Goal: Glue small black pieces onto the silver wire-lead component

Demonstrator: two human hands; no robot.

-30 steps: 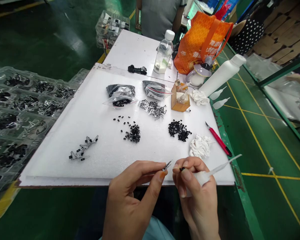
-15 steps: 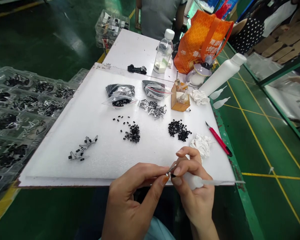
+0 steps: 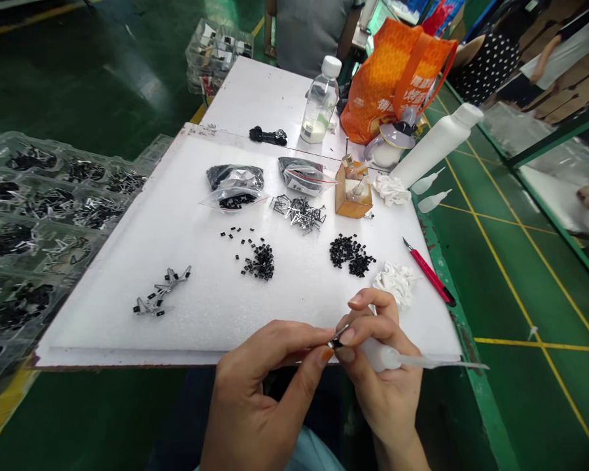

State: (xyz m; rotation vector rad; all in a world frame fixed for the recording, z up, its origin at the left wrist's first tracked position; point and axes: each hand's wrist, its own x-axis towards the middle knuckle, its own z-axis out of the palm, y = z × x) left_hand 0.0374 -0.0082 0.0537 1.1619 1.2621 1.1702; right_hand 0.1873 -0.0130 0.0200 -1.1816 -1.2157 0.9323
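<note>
Taking the pinch between the hands as the centre of the clock, the person's left hand (image 3: 262, 379) comes in from 7 o'clock, thumb and fingers closed on a tiny metal clip (image 3: 336, 340), which is held just over the near edge of a white foam board (image 3: 196, 261). The right hand (image 3: 383, 366) comes in from 5 o'clock, curled shut around a white squeeze dropper (image 3: 380, 357), whose thin nozzle points toward 3 o'clock. A black speck sits right at the clip, though from here I can't quite tell which hand's fingers have it.

Far off at 9 o'clock lie clear trays (image 3: 39, 222) of black-and-metal parts. On the board, at 10 o'clock, is a scatter of metal clips (image 3: 161, 291). Black bits (image 3: 261, 261) lie toward 11 o'clock, beyond them two plastic bags (image 3: 234, 186), and a tangle of clips (image 3: 299, 212) near 12. Another black pile (image 3: 351, 255) sits around 12, then a white rag (image 3: 395, 282) at 1 o'clock. A red craft knife (image 3: 428, 275) lies beyond the board's edge near 2 o'clock.
</note>
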